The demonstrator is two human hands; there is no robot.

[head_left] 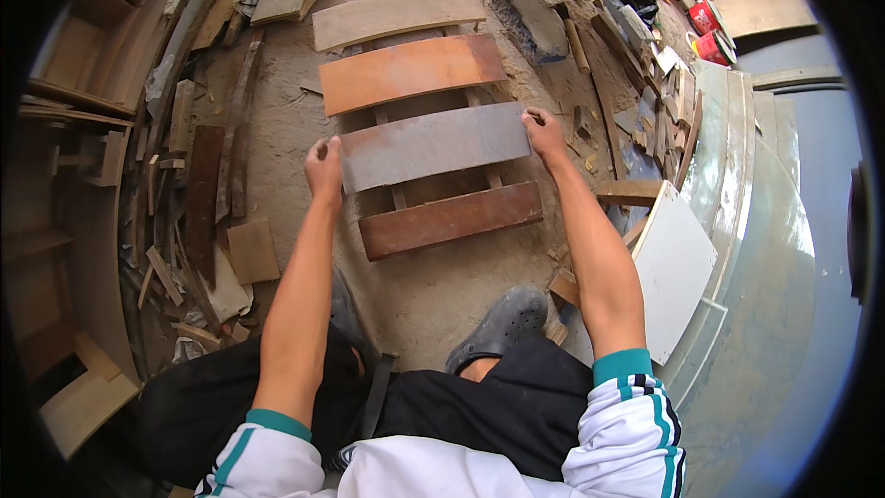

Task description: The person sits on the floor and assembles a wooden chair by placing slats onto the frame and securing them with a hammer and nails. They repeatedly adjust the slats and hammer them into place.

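Note:
Before me several boards lie in a row across thin crosspieces on the dusty floor. My left hand (324,169) grips the left end of a greyish board (433,143) with a reddish-brown patch, its fingers closed at the edge. At the other end my right hand (544,132) pinches the same board. Nearer me rests a dark reddish-brown board (452,221). Beyond the grey one lie an orange-brown board (410,72) and, farthest, a pale bare wood board (401,15). Whether the grey board touches its crosspieces I cannot tell.
Wood offcuts (189,194) pile up along the left, beside open wooden cabinets (78,249). To the right are more scraps, a white panel (678,263) and glass sheets (737,221). Red cans (714,46) stand at the far right. My grey clogs (498,323) are close to the boards.

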